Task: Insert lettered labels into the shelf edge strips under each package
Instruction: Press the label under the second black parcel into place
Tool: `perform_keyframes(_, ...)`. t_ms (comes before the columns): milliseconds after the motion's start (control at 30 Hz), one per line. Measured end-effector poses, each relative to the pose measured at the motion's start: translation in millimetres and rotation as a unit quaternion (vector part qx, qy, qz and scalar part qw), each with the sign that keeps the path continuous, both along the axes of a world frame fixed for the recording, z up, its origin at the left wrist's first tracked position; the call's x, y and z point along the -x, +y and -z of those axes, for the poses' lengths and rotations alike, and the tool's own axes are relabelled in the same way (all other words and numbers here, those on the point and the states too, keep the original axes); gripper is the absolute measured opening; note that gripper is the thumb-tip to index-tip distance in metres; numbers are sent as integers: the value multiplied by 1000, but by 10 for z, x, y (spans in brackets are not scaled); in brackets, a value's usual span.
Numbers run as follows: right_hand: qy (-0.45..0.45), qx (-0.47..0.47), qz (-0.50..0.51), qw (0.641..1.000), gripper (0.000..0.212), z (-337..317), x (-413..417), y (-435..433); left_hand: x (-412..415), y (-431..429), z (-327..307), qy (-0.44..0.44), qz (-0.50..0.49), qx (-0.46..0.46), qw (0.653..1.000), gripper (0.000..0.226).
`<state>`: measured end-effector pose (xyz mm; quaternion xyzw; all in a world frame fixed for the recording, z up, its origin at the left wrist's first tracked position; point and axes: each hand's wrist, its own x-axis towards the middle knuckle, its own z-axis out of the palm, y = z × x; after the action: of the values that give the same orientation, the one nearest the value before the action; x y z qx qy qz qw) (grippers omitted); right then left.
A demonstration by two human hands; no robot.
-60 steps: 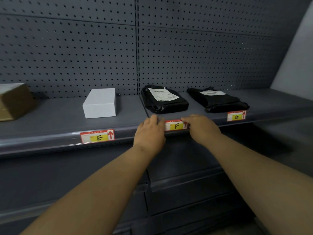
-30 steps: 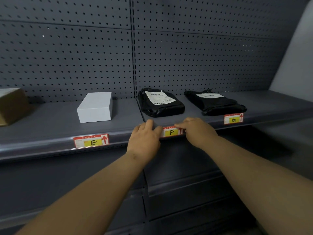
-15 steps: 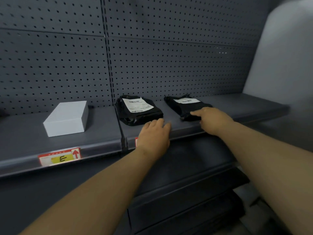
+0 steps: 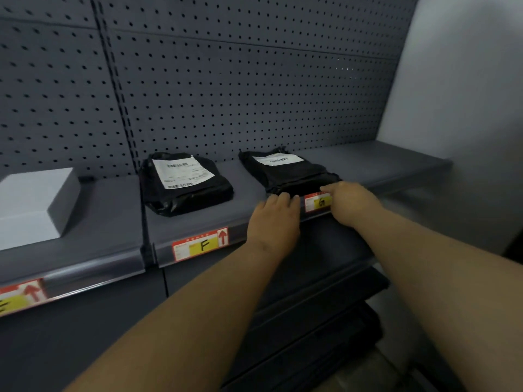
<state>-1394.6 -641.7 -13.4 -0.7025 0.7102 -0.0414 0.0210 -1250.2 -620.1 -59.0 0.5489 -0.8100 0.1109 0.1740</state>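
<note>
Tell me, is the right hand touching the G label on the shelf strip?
Touching. In the head view the right hand lies over the right end of the G label, its fingers covering that edge, with no gap visible between them.

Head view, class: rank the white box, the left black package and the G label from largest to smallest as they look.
1. White box, though cut off at the frame edge and nearer the camera.
2. Left black package.
3. G label, partly covered by hands.

Single head-worn wide-angle view, looking forward and down along both forearms toward a shelf edge strip (image 4: 254, 233) at close range; perforated back panel (image 4: 254, 94) beyond the fingertips (image 4: 283, 198), lower shelving beneath the wrists.
</note>
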Motion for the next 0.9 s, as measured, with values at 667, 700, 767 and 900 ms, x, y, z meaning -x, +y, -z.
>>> perform_keyframes(667,21,-18,21,999,69,203,127,-188,118,-117,80,-3,-18,38,999,40)
perform_keyframes(700,17,-16,23,999,67,214,131,-198,120,-119,78,-3,-19,38,999,41)
perform_keyframes(767,14,-10,36,999,61,237,145,-209,125,-126,77,-6,-21,40,999,42)
perform_keyframes(900,28,-14,28,999,66,240,157,-210,127,-139,82,-6,-21,40,999,47)
